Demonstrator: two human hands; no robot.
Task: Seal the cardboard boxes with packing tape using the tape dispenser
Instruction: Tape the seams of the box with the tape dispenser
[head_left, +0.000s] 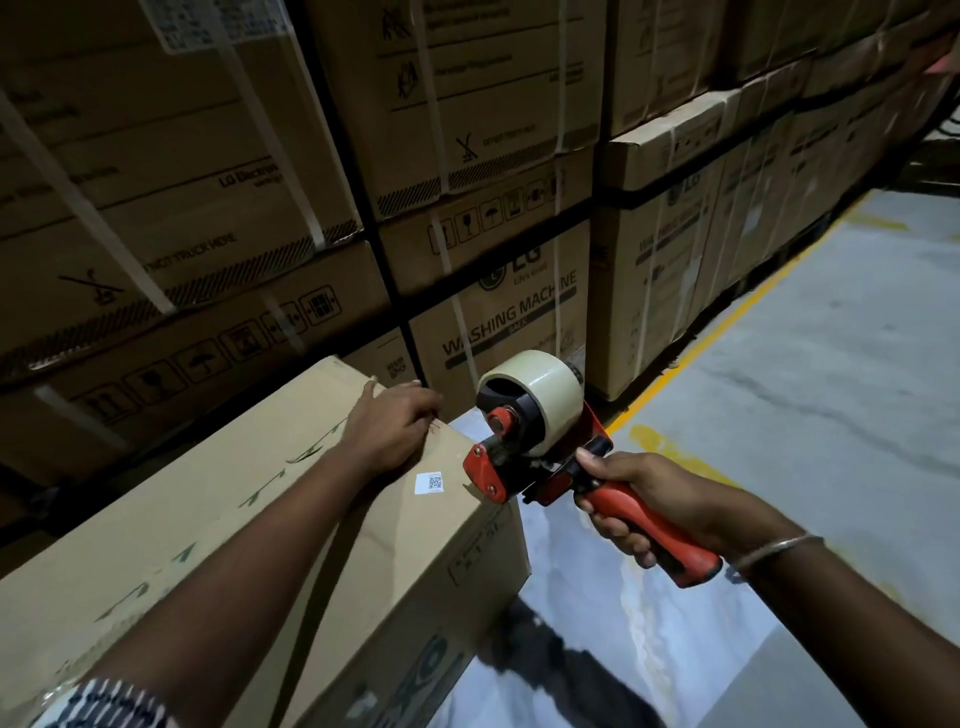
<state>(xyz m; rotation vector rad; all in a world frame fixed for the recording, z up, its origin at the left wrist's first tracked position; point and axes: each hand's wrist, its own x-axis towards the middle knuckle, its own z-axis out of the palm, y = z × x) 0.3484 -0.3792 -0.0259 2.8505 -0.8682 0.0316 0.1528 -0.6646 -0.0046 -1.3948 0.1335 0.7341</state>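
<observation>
Warehouse floor (810, 395): one box (291, 519), one dispenser (535, 447).

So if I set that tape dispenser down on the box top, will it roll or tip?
The tape dispenser probably feels top-heavy, with a full tape roll above its handle. It may tip sideways; the box top looks flat, so rolling seems unlikely.

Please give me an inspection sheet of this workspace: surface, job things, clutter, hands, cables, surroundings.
Surface: grey concrete floor with a yellow line.
Job's things: cardboard box lying flat, a small QR label on top; red tape dispenser with its tape roll, nose at the box's right edge.
Clutter: nothing seen.
Hands: left hand rests on the box's far corner; right hand grips the dispenser handle.
Cables: nothing seen.
Surroundings: stacked washing machine cartons, strapped.
</observation>
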